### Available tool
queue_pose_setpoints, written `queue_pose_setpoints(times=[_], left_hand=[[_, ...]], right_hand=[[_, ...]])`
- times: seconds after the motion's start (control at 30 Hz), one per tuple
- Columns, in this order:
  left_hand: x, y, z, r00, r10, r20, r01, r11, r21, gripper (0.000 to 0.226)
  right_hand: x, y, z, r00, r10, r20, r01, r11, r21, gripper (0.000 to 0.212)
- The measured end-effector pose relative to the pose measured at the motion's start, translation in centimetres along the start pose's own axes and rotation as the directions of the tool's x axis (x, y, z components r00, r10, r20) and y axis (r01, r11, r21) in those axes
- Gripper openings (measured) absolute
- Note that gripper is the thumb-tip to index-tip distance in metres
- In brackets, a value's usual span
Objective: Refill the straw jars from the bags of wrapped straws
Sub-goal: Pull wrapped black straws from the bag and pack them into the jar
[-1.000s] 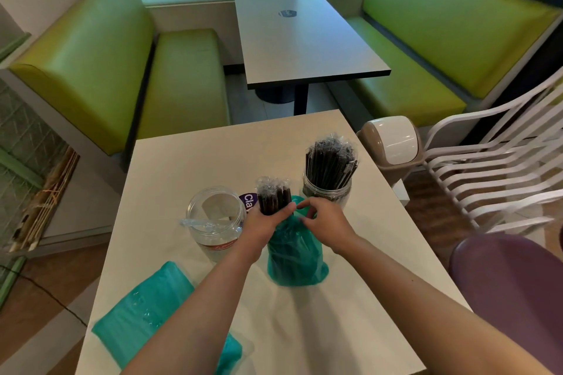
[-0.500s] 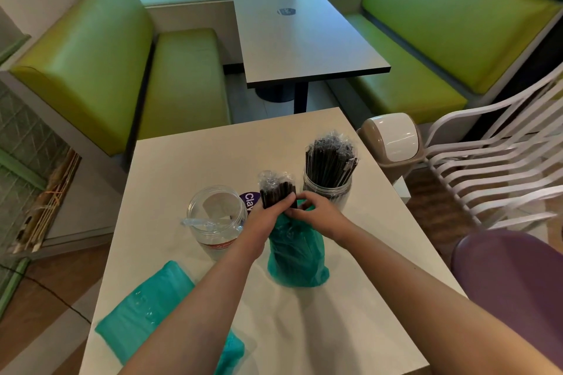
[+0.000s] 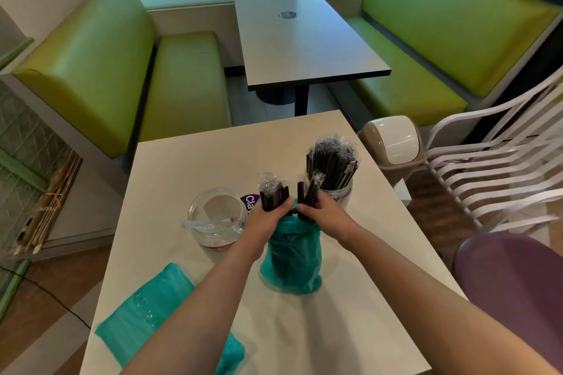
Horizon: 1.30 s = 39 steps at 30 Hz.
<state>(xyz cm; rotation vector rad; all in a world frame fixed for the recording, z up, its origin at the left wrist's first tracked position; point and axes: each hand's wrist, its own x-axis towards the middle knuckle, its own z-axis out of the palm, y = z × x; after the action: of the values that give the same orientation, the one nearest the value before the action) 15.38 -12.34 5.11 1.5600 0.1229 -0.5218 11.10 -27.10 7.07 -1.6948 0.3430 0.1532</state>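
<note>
The left hand (image 3: 268, 219) is closed around a bunch of black wrapped straws (image 3: 272, 192), and the right hand (image 3: 324, 216) grips a smaller bunch (image 3: 307, 192). Under both hands stands the teal plastic bag (image 3: 292, 262). The empty clear jar (image 3: 217, 219) is left of the left hand; the full jar of straws (image 3: 332, 167) is just behind the right hand.

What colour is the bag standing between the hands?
Teal green bag, clearest in the head view.
</note>
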Motion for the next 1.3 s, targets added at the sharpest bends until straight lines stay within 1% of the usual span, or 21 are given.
queue_pose_setpoints(times=[0.07,0.13,0.2,0.3,0.4,0.5,0.6,0.67,0.73,0.83,0.9,0.97,1.07,1.17,1.23,1.3], left_hand=[[-0.1,0.1,0.2,1.0,0.014,-0.021,-0.014,1.0,0.025,0.04],[-0.3,0.3,0.4,0.998,0.039,-0.051,-0.035,0.996,0.085,0.041],[-0.4,0.5,0.6,0.995,0.065,-0.07,-0.053,0.986,0.158,0.043],[-0.4,0.8,0.7,0.993,0.095,-0.074,-0.078,0.975,0.208,0.045],[-0.4,1.2,1.1,0.992,0.107,-0.069,-0.089,0.969,0.229,0.035],[-0.3,1.4,1.4,0.99,0.124,-0.074,-0.106,0.972,0.211,0.029],[-0.2,1.2,1.5,0.989,0.124,-0.083,-0.104,0.971,0.213,0.038],[-0.1,1.1,1.4,0.988,0.121,-0.101,-0.097,0.972,0.216,0.042],[-0.1,1.0,1.4,0.985,0.124,-0.119,-0.095,0.97,0.222,0.043],[-0.1,0.9,1.2,0.983,0.124,-0.135,-0.094,0.972,0.214,0.042],[-0.2,1.0,1.2,0.984,0.12,-0.134,-0.091,0.975,0.204,0.041],[-0.2,1.0,1.1,0.984,0.117,-0.134,-0.088,0.975,0.202,0.042],[-0.2,0.9,1.0,0.985,0.119,-0.129,-0.091,0.975,0.201,0.043],[-0.2,0.9,0.9,0.985,0.119,-0.123,-0.091,0.973,0.21,0.036],[-0.2,0.9,0.9,0.986,0.117,-0.116,-0.091,0.974,0.208,0.034],[-0.2,1.0,0.9,0.987,0.113,-0.111,-0.09,0.977,0.193,0.038]], right_hand=[[0.1,-0.1,0.0,0.999,-0.019,-0.025,0.018,0.998,-0.062,0.033],[0.2,-0.6,-0.1,0.996,-0.04,-0.078,0.032,0.994,-0.104,0.025],[0.4,-1.7,-0.5,0.989,-0.089,-0.116,0.072,0.987,-0.141,0.018],[0.5,-4.1,-1.4,0.971,-0.18,-0.157,0.148,0.97,-0.195,0.016],[0.8,-6.8,-2.8,0.944,-0.254,-0.208,0.206,0.951,-0.229,0.015],[0.8,-9.4,-4.2,0.902,-0.34,-0.265,0.266,0.922,-0.28,0.015],[0.7,-11.6,-5.2,0.839,-0.435,-0.327,0.327,0.883,-0.337,0.016],[0.9,-12.4,-5.4,0.797,-0.484,-0.361,0.369,0.864,-0.343,0.019],[0.9,-12.8,-5.3,0.775,-0.51,-0.374,0.371,0.845,-0.385,0.025],[1.3,-12.1,-4.6,0.784,-0.499,-0.37,0.286,0.818,-0.499,0.026],[2.1,-10.8,-4.0,0.802,-0.472,-0.365,0.237,0.813,-0.532,0.028],[2.9,-9.3,-3.3,0.839,-0.411,-0.357,0.174,0.824,-0.54,0.031],[3.5,-7.4,-2.5,0.888,-0.33,-0.32,0.071,0.786,-0.614,0.035],[3.9,-5.8,-2.0,0.93,-0.235,-0.284,0.002,0.773,-0.634,0.033],[4.1,-5.5,-1.9,0.938,-0.2,-0.283,-0.029,0.768,-0.639,0.035],[4.3,-5.8,-2.0,0.922,-0.232,-0.31,-0.007,0.791,-0.612,0.043]])
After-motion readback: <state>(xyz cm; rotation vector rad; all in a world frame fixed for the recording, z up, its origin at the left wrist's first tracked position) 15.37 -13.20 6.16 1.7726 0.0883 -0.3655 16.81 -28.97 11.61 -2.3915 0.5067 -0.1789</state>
